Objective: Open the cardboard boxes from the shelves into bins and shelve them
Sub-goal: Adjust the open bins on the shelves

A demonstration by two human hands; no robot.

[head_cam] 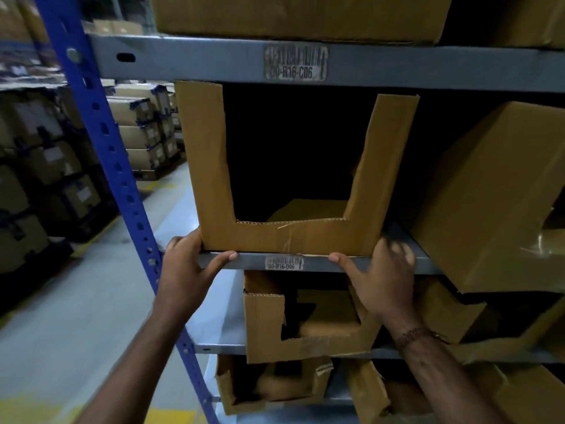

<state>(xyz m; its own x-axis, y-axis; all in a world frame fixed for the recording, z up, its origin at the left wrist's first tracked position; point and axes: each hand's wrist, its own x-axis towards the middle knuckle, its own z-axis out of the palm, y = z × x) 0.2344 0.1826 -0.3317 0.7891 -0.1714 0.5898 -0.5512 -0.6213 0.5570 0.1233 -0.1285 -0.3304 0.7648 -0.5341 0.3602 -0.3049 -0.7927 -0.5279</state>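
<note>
A cardboard box cut into a bin (293, 234), with a U-shaped opening in its front face, stands on the grey shelf (312, 263) labelled D06. My left hand (186, 264) holds its lower left corner, thumb lying along the shelf edge. At the lower right corner my right hand (382, 276) grips the bin, its fingers blurred against the side. A smaller box lies inside the bin, and the rest of its interior is dark.
A closed cardboard box (489, 203) leans tilted just right of the bin. More cut bins (305, 319) fill the shelves below, and a box (299, 16) sits above. A blue upright post (101, 127) stands at left; stacked cartons (143, 127) line the aisle.
</note>
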